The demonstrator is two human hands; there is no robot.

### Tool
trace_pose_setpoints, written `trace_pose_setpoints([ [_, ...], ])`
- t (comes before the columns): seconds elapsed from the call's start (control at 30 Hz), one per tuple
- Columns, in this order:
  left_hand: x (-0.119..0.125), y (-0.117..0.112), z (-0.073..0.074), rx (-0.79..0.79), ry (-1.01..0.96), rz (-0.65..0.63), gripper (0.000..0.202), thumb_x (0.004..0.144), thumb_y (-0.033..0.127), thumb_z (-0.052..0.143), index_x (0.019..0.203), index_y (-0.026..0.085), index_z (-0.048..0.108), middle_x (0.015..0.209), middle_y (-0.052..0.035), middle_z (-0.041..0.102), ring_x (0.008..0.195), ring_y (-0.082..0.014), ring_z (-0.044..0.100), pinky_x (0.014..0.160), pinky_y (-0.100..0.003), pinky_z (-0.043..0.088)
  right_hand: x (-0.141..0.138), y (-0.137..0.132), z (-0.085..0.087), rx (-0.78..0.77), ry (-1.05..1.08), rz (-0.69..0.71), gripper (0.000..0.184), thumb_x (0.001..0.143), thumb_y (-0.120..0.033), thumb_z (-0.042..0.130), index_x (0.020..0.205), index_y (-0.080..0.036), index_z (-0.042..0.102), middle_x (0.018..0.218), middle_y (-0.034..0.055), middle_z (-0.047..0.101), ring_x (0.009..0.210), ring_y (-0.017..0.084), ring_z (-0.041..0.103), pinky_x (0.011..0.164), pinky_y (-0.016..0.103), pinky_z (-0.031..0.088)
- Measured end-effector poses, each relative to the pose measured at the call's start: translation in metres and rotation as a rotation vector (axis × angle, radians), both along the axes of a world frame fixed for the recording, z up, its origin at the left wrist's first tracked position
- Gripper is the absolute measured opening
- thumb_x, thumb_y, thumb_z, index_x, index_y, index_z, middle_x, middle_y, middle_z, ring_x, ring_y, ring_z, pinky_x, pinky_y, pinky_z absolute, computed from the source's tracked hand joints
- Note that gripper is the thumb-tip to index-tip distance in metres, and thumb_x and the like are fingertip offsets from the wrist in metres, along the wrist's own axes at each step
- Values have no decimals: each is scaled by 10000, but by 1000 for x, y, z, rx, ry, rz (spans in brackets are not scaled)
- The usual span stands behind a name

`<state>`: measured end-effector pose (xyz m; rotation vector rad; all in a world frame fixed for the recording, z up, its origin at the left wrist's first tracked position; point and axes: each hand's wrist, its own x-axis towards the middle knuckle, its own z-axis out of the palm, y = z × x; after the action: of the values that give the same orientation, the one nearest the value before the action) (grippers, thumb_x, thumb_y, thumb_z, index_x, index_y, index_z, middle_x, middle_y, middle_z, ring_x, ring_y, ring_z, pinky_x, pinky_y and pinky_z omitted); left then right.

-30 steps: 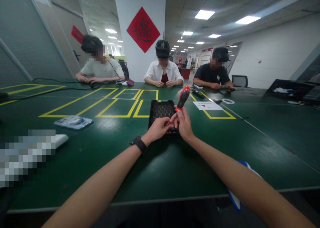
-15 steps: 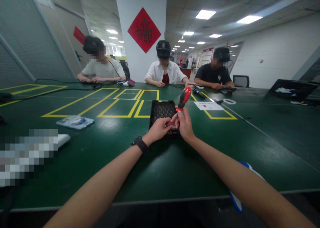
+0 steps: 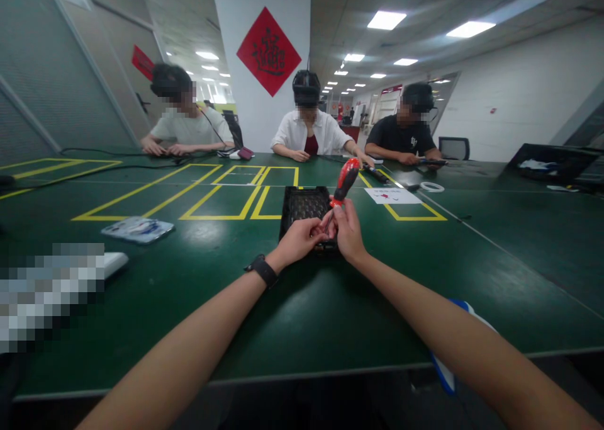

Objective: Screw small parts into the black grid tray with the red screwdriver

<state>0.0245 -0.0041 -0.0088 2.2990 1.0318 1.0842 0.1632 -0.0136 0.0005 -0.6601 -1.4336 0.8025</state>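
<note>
A screwdriver (image 3: 348, 177) with a red and black handle leans over a black tray-like box (image 3: 284, 219), its handle end up and its shaft pointing down between my hands. The fingers of my right hand (image 3: 348, 233) are closed round it just below the handle. Close beside the shaft's lower end, my left hand (image 3: 298, 240) is pinched shut over the box's near edge; whatever its fingertips hold is too small to make out. Rows of round hollows show inside the box, while my hands cover its near right part. The screwdriver's tip is hidden.
The green table (image 3: 377, 329) carries yellow tape outlines. A patterned flat case (image 3: 138, 229) lies left, a white paper sheet (image 3: 392, 196) and a white tape roll (image 3: 432, 187) right. A blue-and-white object (image 3: 472, 310) is under my right forearm. Several people sit opposite.
The whole view has shifted slightly. My hands keep the same hold over the box, with the screwdriver at nearly the same tilt. The middle person's hand across the table has lowered a little.
</note>
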Motion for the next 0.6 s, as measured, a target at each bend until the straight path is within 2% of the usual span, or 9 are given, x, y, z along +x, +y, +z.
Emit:
trace_pose_setpoints([
  [0.17, 0, -1, 2, 49, 12, -68, 151, 827, 212, 486, 791, 130, 608, 706, -5, 607, 645, -105, 517, 623, -217, 374, 0, 0, -1, -3, 12, -7, 307, 891, -437, 369, 1101, -222, 429, 660, -49, 571, 388, 41, 393, 395, 176, 341],
  [0.27, 1, -1, 2, 50, -21, -29, 116, 789, 246, 559, 811, 134, 582, 729, -1, 610, 663, -109, 532, 631, -216, 387, -1, -1, 0, 19, 17, -43, 288, 890, -424, 382, 1091, -224, 432, 659, -50, 569, 398, 40, 401, 405, 176, 334],
  [0.4, 1, 0, 0, 59, 21, 42, 145, 757, 271, 608, 771, 132, 570, 706, 1, 599, 650, -113, 523, 608, -217, 377, -2, -3, 1, 29, 0, -25, 277, 893, -420, 381, 1083, -225, 428, 647, -52, 564, 403, 45, 407, 410, 181, 329],
  [0.6, 0, 0, 0, 92, 113, -21, 129, 841, 206, 483, 822, 139, 592, 760, -17, 620, 701, -121, 546, 652, -224, 381, 0, -1, -2, 20, -10, -28, 303, 893, -435, 367, 1104, -226, 426, 665, -47, 558, 407, 45, 385, 401, 181, 308],
])
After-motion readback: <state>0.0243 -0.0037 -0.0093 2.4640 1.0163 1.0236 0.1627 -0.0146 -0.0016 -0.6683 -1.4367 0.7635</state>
